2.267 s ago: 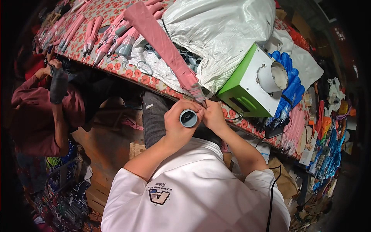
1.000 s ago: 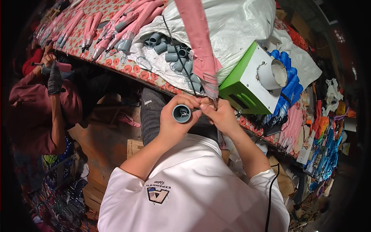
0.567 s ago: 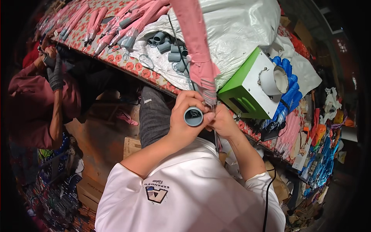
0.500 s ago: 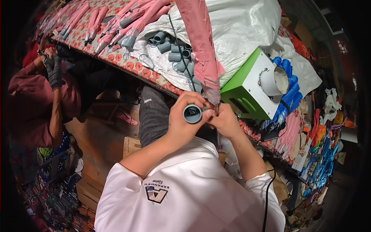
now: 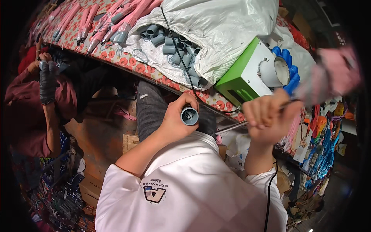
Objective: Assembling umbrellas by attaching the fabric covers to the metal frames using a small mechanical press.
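My left hand [image 5: 179,118] is wrapped around a grey, tube-shaped umbrella handle [image 5: 190,116], held in front of my shirt with its open end facing up. Inside that end something pale shows, too small to make out. Off to the right, my right hand [image 5: 268,118] is closed around a pink folded umbrella [image 5: 332,75]. The canopy is smeared by motion and tilts out to the right. From the other side of the fist its metal shaft [image 5: 234,126] sticks out toward my lap. The handle and the umbrella are apart.
Grey handles [image 5: 170,49] lie heaped on a white sack [image 5: 232,23] on the flower-patterned table [image 5: 112,58]. Beside it stand a green-and-white box machine with a round nozzle [image 5: 249,71] and a black cable [image 5: 176,42]. Pink umbrellas [image 5: 127,17] lie at the far left; a co-worker [image 5: 42,104] sits left.
My right hand has swung the umbrella from upright in front of me out to the right, away from the left hand. My left hand keeps the grey handle in nearly the same place.
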`<control>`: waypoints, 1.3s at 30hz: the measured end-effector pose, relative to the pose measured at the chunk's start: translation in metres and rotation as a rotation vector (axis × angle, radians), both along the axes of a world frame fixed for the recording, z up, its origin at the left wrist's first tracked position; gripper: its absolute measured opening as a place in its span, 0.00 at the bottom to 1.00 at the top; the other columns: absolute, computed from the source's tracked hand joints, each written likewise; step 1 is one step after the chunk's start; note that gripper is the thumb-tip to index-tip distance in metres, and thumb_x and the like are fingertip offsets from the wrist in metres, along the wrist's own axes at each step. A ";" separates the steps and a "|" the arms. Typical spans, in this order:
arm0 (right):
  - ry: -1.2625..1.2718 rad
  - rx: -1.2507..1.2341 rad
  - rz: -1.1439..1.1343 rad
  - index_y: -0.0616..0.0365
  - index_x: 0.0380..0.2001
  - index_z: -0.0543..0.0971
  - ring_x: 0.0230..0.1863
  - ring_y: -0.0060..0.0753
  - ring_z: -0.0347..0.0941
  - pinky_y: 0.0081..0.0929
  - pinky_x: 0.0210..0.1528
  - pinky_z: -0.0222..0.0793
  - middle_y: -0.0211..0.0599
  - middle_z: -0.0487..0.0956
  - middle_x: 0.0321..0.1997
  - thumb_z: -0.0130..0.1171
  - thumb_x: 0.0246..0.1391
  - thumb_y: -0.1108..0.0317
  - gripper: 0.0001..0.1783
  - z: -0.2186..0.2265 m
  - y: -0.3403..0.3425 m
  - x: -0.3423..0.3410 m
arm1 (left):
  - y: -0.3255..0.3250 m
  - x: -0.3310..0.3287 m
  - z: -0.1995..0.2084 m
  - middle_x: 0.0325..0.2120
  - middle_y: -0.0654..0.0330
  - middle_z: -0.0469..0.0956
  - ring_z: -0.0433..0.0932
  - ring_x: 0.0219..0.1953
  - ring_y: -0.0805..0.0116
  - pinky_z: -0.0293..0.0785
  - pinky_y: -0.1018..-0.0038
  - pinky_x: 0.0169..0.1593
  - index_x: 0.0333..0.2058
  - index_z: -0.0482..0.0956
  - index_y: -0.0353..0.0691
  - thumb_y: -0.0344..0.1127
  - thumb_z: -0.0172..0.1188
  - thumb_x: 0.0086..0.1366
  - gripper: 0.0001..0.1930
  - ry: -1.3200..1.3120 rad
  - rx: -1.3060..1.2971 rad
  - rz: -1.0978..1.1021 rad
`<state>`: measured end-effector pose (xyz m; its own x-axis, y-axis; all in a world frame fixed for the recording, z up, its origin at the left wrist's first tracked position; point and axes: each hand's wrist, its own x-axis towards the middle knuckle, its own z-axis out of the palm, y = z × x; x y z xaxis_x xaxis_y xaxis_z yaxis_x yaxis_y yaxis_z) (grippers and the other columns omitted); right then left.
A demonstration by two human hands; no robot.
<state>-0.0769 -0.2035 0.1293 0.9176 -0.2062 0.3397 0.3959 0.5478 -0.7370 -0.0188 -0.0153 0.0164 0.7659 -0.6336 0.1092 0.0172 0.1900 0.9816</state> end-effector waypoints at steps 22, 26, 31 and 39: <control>0.754 -0.372 0.198 0.61 0.42 0.80 0.18 0.10 0.47 0.08 0.24 0.46 0.14 0.58 0.14 0.67 0.43 0.71 0.19 -0.043 0.023 -0.028 | -0.008 -0.013 0.036 0.49 0.51 0.68 0.72 0.47 0.61 0.68 0.70 0.52 0.52 0.62 0.35 0.17 0.54 0.47 0.30 0.203 -0.253 -0.109; 0.716 -0.544 0.110 0.59 0.42 0.80 0.17 0.08 0.47 0.07 0.23 0.45 0.12 0.57 0.13 0.70 0.40 0.72 0.21 -0.067 0.018 -0.036 | -0.011 -0.017 0.035 0.49 0.48 0.69 0.72 0.49 0.59 0.70 0.68 0.51 0.50 0.64 0.33 0.19 0.54 0.47 0.28 0.054 -0.162 -0.028; 0.716 -0.456 0.007 0.58 0.40 0.80 0.17 0.08 0.48 0.08 0.22 0.44 0.12 0.58 0.12 0.71 0.38 0.73 0.20 -0.056 0.020 -0.038 | -0.008 -0.011 0.041 0.48 0.46 0.71 0.75 0.45 0.56 0.74 0.68 0.46 0.48 0.67 0.33 0.21 0.56 0.47 0.26 -0.502 -0.107 0.239; 0.719 -0.584 -0.159 0.60 0.40 0.79 0.17 0.08 0.50 0.07 0.22 0.48 0.16 0.65 0.17 0.69 0.35 0.80 0.22 -0.051 0.021 -0.034 | 0.000 -0.026 0.067 0.44 0.46 0.75 0.78 0.36 0.55 0.76 0.71 0.39 0.41 0.72 0.32 0.22 0.59 0.46 0.19 -0.681 0.230 0.197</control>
